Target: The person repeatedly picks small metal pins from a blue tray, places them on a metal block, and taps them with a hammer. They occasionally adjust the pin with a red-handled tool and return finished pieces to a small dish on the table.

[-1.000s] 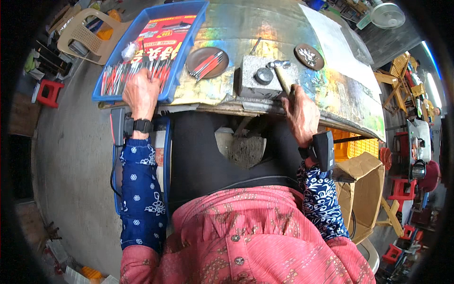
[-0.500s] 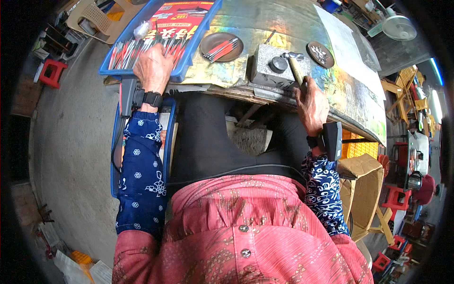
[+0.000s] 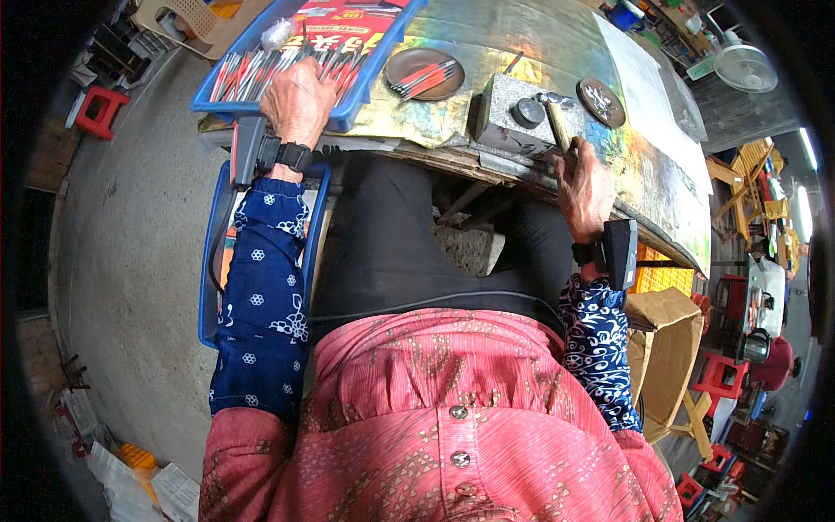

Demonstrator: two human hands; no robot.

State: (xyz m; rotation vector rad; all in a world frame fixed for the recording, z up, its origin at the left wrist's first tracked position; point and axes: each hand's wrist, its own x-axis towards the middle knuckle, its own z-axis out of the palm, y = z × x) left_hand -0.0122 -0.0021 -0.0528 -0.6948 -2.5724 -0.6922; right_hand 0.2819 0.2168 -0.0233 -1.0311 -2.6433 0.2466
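Fingers of my left hand (image 3: 297, 103) curl down over the near wall of the blue tray (image 3: 365, 87), knuckles up, the tips resting among the thin metal tools (image 3: 270, 65) that lie in it. I cannot tell whether any single tool is pinched between them; the hand is loosely bent, neither flat nor a fist. A dark watch band sits on that wrist, and below it the blue flowered sleeve runs toward me.

My right hand (image 3: 584, 187) is closed around the wooden handle of a small hammer (image 3: 557, 122), gripping it low on the shaft. The metal head rests on top of the grey stone block (image 3: 509, 126), just beside a round dark piece (image 3: 527, 111) that sits on the block. The block stands at the near edge of the workbench (image 3: 513, 43), right of the tray.

The tray holds a dense row of the red-and-silver tools along its near side, a pale rounded lump in the far left corner, and red printed card under all of it. Between tray and block lies a brown round dish (image 3: 424, 74) with a few more of the same tools laid across it. Right of the block a smaller dark disc (image 3: 600, 102) rests on the bench.
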